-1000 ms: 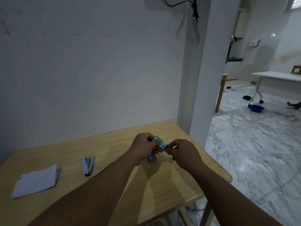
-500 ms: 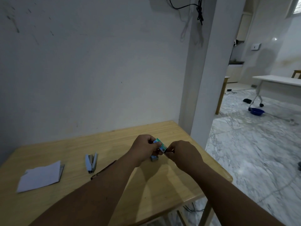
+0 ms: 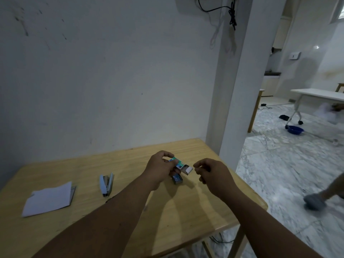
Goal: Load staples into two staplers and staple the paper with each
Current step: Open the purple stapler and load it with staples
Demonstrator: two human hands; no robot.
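Over the middle of the wooden desk (image 3: pixel 186 216) I have both hands raised, close together. My left hand (image 3: pixel 160 168) has its fingers (image 3: pixel 168 161) pinched around a small green and blue staple box (image 3: pixel 177 163), held just above the desk top. Its inner tray (image 3: pixel 187 170) is slid partway out on the right side and shows a pale end. My right hand (image 3: pixel 212 174) sits just beside that tray end, fingers curled loosely with thumb and forefinger nearly meeting; I cannot tell whether they hold a strip of staples, and they do not touch the box. Directly under the box, a second small box (image 3: pixel 177 179), dark blue, lies flat on the desk. To the left, well apart from my hands, a light blue stapler (image 3: pixel 106 183) lies on the desk with its arm swung open. Farther left, near the desk edge, rests a folded white paper (image 3: pixel 48 199).
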